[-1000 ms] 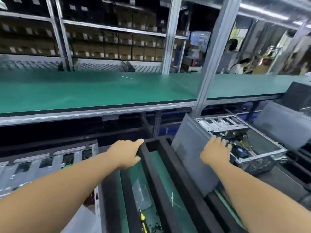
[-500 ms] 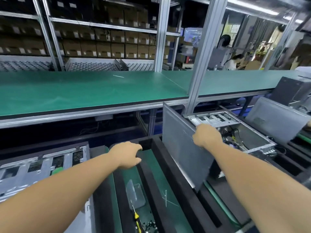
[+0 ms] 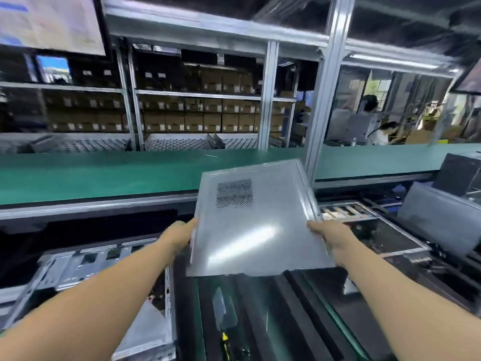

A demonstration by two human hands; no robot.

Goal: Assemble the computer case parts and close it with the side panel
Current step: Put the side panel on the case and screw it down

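- Left hand (image 3: 179,237) grips the flat grey metal side panel (image 3: 257,225) at nine o'clock.
- Right hand (image 3: 329,237) grips its three o'clock edge.
- Open silver computer case (image 3: 374,238) lies at three o'clock.

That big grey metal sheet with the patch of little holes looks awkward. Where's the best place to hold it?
By its two long side edges, one hand from each side, as here: the left hand and right hand grip opposite edges of the side panel near its closer end. It is wide, thin and flat, with no handle in view, so I think an edge hold steadies it best.
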